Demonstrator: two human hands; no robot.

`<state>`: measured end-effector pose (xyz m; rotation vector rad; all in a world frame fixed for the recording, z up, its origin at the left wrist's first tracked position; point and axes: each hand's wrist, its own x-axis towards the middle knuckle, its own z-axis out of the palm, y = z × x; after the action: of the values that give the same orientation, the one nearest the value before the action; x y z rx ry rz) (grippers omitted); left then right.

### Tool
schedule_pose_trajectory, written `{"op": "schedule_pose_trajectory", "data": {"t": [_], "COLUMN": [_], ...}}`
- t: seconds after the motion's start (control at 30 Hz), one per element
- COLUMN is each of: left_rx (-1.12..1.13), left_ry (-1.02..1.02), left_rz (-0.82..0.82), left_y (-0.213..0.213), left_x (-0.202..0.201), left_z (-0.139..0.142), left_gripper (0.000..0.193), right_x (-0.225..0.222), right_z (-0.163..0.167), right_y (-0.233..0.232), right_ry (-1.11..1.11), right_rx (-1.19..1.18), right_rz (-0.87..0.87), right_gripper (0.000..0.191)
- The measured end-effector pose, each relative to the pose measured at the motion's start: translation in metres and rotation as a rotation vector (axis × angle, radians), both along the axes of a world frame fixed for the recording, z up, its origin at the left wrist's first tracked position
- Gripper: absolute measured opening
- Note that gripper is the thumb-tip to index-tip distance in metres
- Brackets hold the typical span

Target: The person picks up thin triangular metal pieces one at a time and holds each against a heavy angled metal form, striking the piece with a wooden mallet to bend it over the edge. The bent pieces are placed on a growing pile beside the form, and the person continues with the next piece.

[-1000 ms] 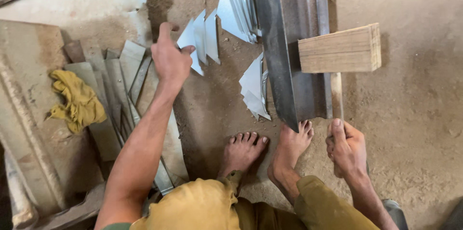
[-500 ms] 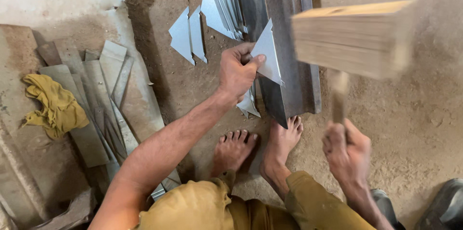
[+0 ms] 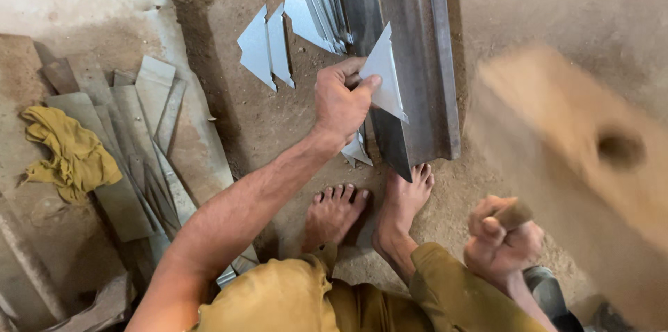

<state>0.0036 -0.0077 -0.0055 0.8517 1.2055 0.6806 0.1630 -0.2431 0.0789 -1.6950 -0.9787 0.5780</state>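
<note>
My left hand (image 3: 341,102) pinches a pale triangular sheet-metal piece (image 3: 386,74) and holds it on the edge of a long steel angle bar (image 3: 410,60) lying on the dirt floor. My right hand (image 3: 502,241) grips the handle of a big wooden mallet (image 3: 577,165), whose blurred block head is raised at the right, close to the camera. My two bare feet (image 3: 372,207) rest at the near end of the bar.
A stack of cut metal triangles (image 3: 316,5) leans against the bar's left side, with two loose triangles (image 3: 264,46) beside it and another (image 3: 356,151) under my wrist. Flat metal strips (image 3: 139,137) and a yellow rag (image 3: 69,154) lie at left.
My left hand went from the loose triangles to the bar with one piece and now holds it there. The mallet rose from the bar and swings at right, larger and blurred.
</note>
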Motion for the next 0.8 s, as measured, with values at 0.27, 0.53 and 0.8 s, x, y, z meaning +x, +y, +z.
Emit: {"op": "schedule_pose_trajectory", "data": {"t": [0.27,0.53,0.8], "left_rx": [-0.001,0.048,0.028], "left_ry": [-0.054,-0.030,0.012], "left_rz": [-0.029,-0.031,-0.025], "left_y": [-0.002,-0.003,0.001], "left_x": [-0.004,-0.005,-0.002], "left_z": [-0.004,-0.010,-0.001], "left_gripper": [0.021,0.020,0.020], "right_x": [-0.002,-0.004,0.003], "right_z": [-0.004,-0.003,0.003], "right_y": [-0.006,0.004,0.018], "right_ry": [-0.014,0.099,0.088], "right_rx": [-0.303,-0.454,-0.632], "right_rz": [-0.011,-0.018,0.020], "right_gripper": [0.031,0.032,0.037]}}
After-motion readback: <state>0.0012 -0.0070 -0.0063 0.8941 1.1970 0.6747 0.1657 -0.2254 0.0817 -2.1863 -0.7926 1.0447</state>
